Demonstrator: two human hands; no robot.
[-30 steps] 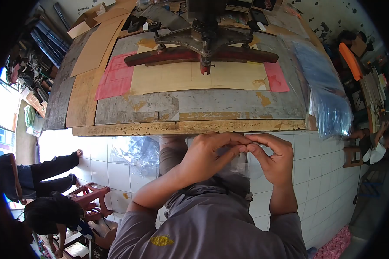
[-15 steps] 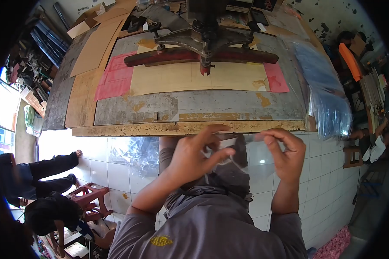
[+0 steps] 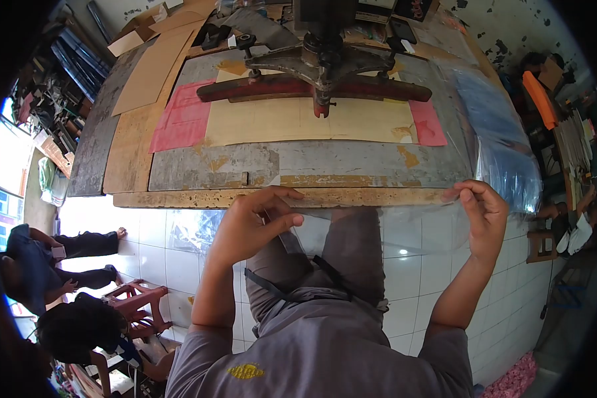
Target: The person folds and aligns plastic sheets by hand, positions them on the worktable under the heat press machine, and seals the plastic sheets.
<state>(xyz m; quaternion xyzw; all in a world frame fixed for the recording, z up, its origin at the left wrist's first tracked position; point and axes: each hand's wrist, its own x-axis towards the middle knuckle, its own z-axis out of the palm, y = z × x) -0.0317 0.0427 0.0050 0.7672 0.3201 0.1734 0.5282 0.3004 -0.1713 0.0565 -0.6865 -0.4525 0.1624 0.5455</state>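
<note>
A clear plastic sheet [image 3: 418, 229] stretches between my two hands in front of the table's front edge, and the floor and my legs show through it. My left hand [image 3: 249, 225] pinches its left end, with thumb and fingers close together. At the other end, my right hand [image 3: 485, 215] grips the sheet's corner between thumb and fingers. Beyond them, a press with a red-edged bar [image 3: 259, 89] stands over a pale yellow sheet [image 3: 298, 126] lying on the grey work board [image 3: 212, 169]. Pink sheets [image 3: 182, 116] show at both ends of the yellow one.
Stacked clear plastic sheets [image 3: 507, 152] hang over the table's right side. Cardboard [image 3: 152, 69] lies at the left. A wooden strip [image 3: 199, 199] runs along the front edge. Two people [image 3: 30, 265] and a red stool [image 3: 139, 308] are at the lower left.
My hands have moved apart, the left one leftward and the right one rightward. The clear sheet between them is now spread wider. A person at the left has shifted.
</note>
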